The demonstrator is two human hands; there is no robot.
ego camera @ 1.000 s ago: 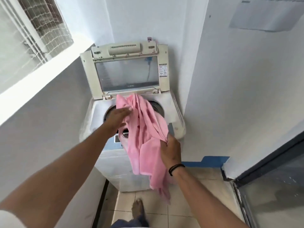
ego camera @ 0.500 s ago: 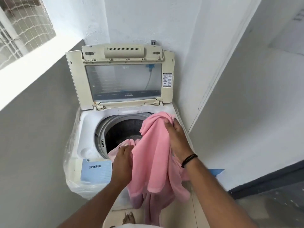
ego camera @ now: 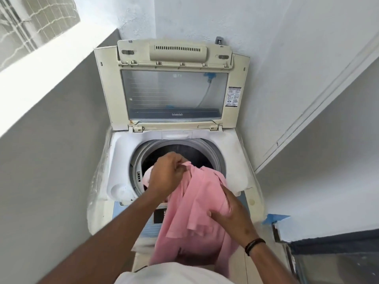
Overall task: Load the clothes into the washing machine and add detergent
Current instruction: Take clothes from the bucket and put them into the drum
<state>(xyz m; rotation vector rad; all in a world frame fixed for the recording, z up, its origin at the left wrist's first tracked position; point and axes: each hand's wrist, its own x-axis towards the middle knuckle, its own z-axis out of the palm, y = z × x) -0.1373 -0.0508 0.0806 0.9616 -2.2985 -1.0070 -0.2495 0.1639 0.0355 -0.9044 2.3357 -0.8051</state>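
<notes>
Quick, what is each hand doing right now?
Left hand: pinches the pink garment over the washing machine drum.
Right hand: grips the same garment lower down.

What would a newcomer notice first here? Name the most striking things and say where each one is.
The pink garment stands out first, draped over the front rim of the washing machine with its upper end inside the drum opening. The left hand grips its top edge over the drum, and the right hand holds its bunched middle near the front right corner. Behind them the cream lid stands raised against the corner wall.
</notes>
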